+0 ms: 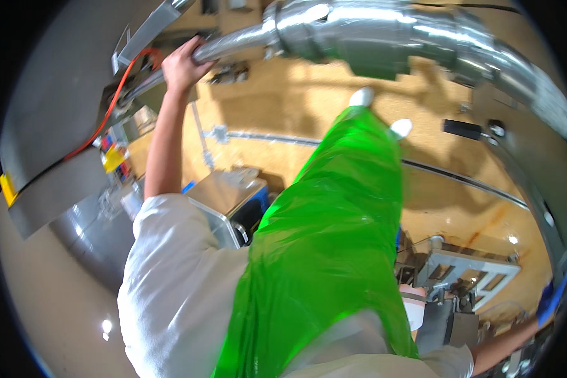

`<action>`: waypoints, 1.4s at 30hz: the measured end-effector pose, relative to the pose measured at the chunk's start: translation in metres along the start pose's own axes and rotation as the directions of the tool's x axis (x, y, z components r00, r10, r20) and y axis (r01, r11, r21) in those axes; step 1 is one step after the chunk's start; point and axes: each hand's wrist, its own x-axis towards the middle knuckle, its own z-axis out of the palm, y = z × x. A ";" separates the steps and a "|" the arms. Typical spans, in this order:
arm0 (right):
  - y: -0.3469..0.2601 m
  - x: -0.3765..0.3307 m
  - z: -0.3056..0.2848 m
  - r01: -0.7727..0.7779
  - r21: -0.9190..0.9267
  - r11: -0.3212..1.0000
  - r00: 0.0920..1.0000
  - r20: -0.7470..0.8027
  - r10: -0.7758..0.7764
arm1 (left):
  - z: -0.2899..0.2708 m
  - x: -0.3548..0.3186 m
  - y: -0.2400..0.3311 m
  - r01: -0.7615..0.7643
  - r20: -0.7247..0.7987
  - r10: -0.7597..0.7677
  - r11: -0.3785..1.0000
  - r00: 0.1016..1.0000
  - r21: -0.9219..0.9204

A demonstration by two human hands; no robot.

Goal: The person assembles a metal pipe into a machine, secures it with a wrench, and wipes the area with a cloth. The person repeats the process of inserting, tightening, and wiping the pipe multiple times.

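Observation:
My left hand is bare and closed round a slim metal bar. The bar runs into a large shiny metal pipe assembly with a wide cylindrical middle, stretching across the top of the view. My right arm reaches out to the far right edge, where my right hand is covered in blue, seemingly a glove. Its fingers are blurred and partly lost in the dark rim, so I cannot make out what it touches. A green plastic apron covers my front, over white sleeves, and white shoes show beneath.
An orange hose hangs by grey metal panels at the left. A steel box-shaped unit stands beside me. A floor channel crosses the yellow floor. A black handle juts out at the right, above a white slotted frame.

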 end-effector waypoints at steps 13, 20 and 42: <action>-0.124 -0.074 0.041 -0.455 0.402 0.794 0.634 -0.480 0.606 | -0.006 0.004 0.014 0.039 0.001 -0.040 0.996 0.999 -0.076; -0.400 -0.139 0.089 0.035 0.865 0.501 0.625 -0.410 0.664 | -0.014 0.006 0.019 0.050 0.016 -0.048 0.990 0.999 -0.128; -0.635 -0.062 0.180 -0.110 0.575 0.811 0.984 -0.052 0.171 | -0.028 0.014 0.017 0.096 0.210 -0.063 0.984 0.976 -0.151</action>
